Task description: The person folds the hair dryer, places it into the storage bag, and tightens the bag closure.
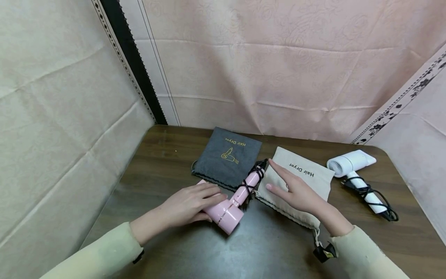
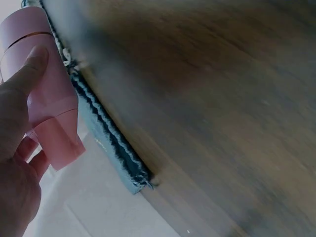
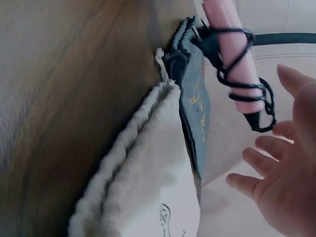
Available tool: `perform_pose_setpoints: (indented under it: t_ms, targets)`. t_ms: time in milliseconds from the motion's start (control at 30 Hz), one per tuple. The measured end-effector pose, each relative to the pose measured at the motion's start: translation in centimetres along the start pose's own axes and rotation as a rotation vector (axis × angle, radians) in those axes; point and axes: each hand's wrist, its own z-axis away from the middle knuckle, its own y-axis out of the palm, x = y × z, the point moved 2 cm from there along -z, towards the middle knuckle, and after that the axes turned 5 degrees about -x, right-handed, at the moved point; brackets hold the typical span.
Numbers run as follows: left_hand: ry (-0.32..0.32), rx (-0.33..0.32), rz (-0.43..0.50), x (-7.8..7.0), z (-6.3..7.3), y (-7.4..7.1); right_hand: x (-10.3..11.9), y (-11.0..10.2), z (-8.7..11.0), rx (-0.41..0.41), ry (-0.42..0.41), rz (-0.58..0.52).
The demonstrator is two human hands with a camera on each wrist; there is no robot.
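Note:
My left hand [image 1: 191, 203] grips the barrel of a pink hair dryer [image 1: 228, 217], with the thumb along its side in the left wrist view. A black cord [image 3: 234, 91] winds round the dryer's handle, which points up and right in the head view. My right hand [image 1: 301, 193] hovers by the handle's end with its fingers spread, holding nothing. Beneath that hand lies a cream drawstring pouch [image 1: 318, 176] printed "Hair Dryer". A dark grey pouch [image 1: 214, 155] with gold print lies behind the pink dryer.
On the right of the brown table [image 1: 139, 186] lies a white hair dryer [image 1: 355, 159] with its black cord wrapped on the handle. Pale patterned cloth [image 1: 278, 77] hangs behind the table and at both sides.

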Motion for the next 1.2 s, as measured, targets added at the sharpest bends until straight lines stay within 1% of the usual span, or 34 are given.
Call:
perform_pose_setpoints:
  t_ms: [100,200,267,333,433,567,667,800,933,1033,1200]
  targets:
    - [-0.017,-0.027,0.004,-0.1,-0.6,-0.1,-0.1,0.2,-0.2,-0.013,0.037,-0.117]
    - [-0.040,-0.046,-0.002,-0.2,-1.2,0.0,-0.1,0.6,-0.5,-0.027,0.077,-0.291]
    - [-0.060,-0.047,-0.008,-0.4,-1.6,-0.1,-0.1,0.9,-0.7,-0.036,0.102,-0.395]
    - [-0.068,-0.052,-0.015,-0.6,-2.1,0.0,0.0,1.3,-0.9,-0.046,0.129,-0.457]
    - [-0.070,-0.065,-0.025,-0.9,-2.7,0.1,0.3,1.8,-1.2,-0.065,0.178,-0.509]
    - [-0.058,-0.094,-0.043,-1.3,-3.3,0.3,0.5,2.3,-1.5,-0.105,0.249,-0.579]
    - [-0.047,-0.114,-0.059,-1.6,-3.8,0.5,0.7,2.5,-1.7,-0.135,0.279,-0.610]
    - [-0.040,-0.125,-0.095,-2.0,-4.2,0.8,0.7,2.9,-2.1,-0.178,0.285,-0.630]
    - [-0.024,-0.134,-0.132,-2.3,-4.4,1.1,1.0,3.3,-2.4,-0.224,0.298,-0.688]
    - [-0.016,-0.146,-0.146,-2.5,-4.6,1.2,1.5,3.7,-2.7,-0.257,0.309,-0.757]
    - [-0.005,-0.165,-0.176,-2.8,-5.0,1.2,2.4,4.3,-3.3,-0.330,0.294,-0.873]
